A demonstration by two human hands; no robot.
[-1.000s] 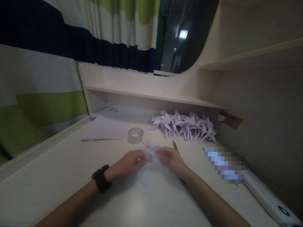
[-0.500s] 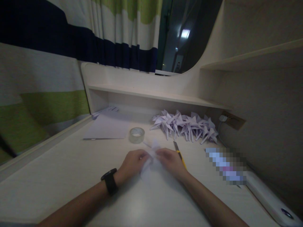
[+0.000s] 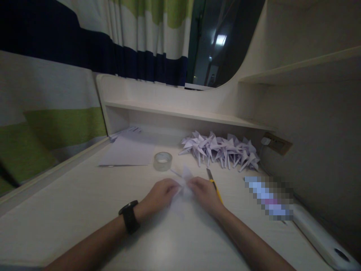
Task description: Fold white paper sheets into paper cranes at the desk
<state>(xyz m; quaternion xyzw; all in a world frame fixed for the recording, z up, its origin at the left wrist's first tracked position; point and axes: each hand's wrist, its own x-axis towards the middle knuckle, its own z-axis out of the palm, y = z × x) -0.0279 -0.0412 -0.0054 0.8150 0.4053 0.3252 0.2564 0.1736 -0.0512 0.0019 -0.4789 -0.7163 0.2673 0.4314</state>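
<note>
Between my two hands is a white paper pinwheel (image 3: 186, 175), blurred, its blades spreading above and below my fingers. My left hand (image 3: 163, 194), with a black watch on the wrist, pinches it from the left. From the right, the closed fingers of my right hand (image 3: 204, 192) grip it too. A thin white stick (image 3: 175, 172) lies just beyond my fingers; whether it joins the pinwheel I cannot tell. A roll of clear tape (image 3: 163, 162) is close behind my left hand. Beside my right hand lies a yellow utility knife (image 3: 216, 188) with its blade out.
Several finished-looking paper pinwheels (image 3: 222, 148) are heaped at the back right. White paper sheets (image 3: 128, 148) lie at the back left. On the right are a pixelated object (image 3: 267, 197) and a long white device (image 3: 321, 235). A shelf (image 3: 175, 113) spans the back.
The pinwheel has turned slightly in my fingers, its lower blade shifting right. My left hand has moved a little; the things on the table stay put.
</note>
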